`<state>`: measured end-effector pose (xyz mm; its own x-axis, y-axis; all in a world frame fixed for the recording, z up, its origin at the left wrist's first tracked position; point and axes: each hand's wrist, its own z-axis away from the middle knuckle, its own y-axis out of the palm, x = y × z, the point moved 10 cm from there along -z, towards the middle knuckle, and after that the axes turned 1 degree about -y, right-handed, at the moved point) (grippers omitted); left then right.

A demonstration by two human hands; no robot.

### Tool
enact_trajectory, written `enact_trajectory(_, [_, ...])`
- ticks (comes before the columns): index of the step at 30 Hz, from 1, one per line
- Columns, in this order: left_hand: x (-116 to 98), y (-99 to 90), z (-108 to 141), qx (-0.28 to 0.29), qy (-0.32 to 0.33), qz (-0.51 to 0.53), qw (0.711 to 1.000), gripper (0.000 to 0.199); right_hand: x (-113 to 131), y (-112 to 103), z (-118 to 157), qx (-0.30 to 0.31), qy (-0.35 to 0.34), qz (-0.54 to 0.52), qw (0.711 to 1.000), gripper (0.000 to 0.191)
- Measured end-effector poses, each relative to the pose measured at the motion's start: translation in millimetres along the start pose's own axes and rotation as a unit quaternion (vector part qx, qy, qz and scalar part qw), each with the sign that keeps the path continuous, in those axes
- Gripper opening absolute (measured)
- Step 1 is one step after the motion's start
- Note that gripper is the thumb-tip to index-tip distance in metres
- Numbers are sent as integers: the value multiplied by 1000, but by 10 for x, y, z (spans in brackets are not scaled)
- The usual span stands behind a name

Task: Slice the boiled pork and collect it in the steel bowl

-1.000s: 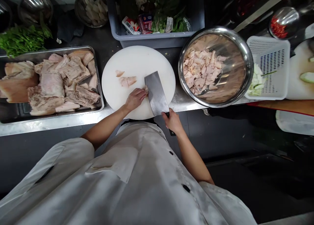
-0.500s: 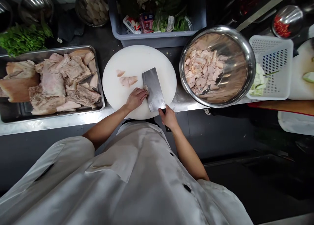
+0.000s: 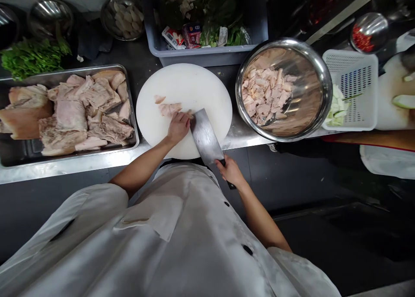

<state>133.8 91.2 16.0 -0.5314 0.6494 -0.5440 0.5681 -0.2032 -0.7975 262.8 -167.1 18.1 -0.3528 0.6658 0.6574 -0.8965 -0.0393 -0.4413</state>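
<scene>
My right hand (image 3: pixel 231 172) is wrapped round the dark handle of a cleaver (image 3: pixel 206 137), beyond the near edge of a round white cutting board (image 3: pixel 207 83). The broad blade slants across the board's near right part. My left hand (image 3: pixel 179 127) is closed, its bent fingers pressed together on a small piece of meat (image 3: pixel 190 113) beside the blade's far end. Most of that piece is hidden by the fingers and blade. Just past my left knuckles lie a few flat meat slices (image 3: pixel 169 109), and a smaller scrap (image 3: pixel 159 99) sits apart from them.
Large cooked meat pieces fill a metal tray (image 3: pixel 133 128) at left. Chopped meat lies in a steel bowl (image 3: pixel 311 89) at right, beside a white plastic basket (image 3: pixel 363 98). Behind the board stands a grey bin (image 3: pixel 207 57) with scraps. Green herbs (image 3: pixel 34 57) lie far left.
The cleaver has been drawn back toward my body and slightly right, with my right hand. My left hand has shifted a little left with its fingers still closed. The view has tilted slightly.
</scene>
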Motion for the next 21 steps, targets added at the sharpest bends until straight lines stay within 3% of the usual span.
enact_trajectory(3, [212, -146, -249, -50, -33, -19, 998, 19, -464, -171, 472, 53, 23, -20, 998, 37])
enact_trajectory(6, [192, -234, -376, -47, -17, -16, 999, 19, -692, -305, 678, 60, 42, -61, 995, 42])
enact_trajectory(10, [-247, -30, -167, 67, 77, 30, 994, 22, -518, -291, 443, -14, 48, -134, 990, 42])
enact_trajectory(12, [-394, 63, -4, 93, 92, 45, 990, 26, -349, -222, 266, -28, 38, -155, 987, 40])
enact_trajectory(16, [-396, 117, 130, 78, 76, 49, 993, 28, -172, -168, 74, -6, 19, -159, 987, 37])
enact_trajectory(21, [-330, 115, 121, 69, 73, 45, 994, 27, -210, -281, 70, 6, 9, -139, 990, 36])
